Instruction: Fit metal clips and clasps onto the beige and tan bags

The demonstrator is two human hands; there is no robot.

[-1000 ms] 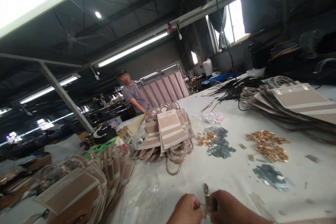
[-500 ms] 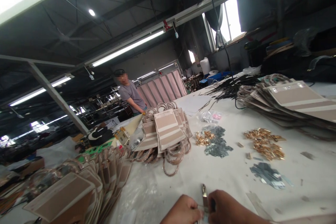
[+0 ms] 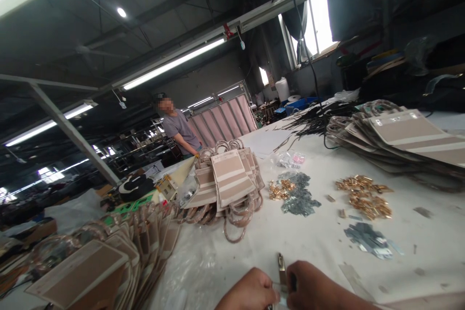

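Observation:
At the bottom edge my left hand and my right hand meet, both closed in a pinch around a small metal piece that sticks up between them. Something pale shows under the fingertips but I cannot make it out. The hands rest over the white table cover, just in front of me.
Beige striped bags lie in stacks at left, centre and far right. Gold fittings, a smaller gold heap and grey metal plates lie scattered on the cover. A person in a grey shirt stands at the table's far end.
The view has drifted slightly, so everything sits a little lower left. My hands stay together on the metal piece with barely any shift.

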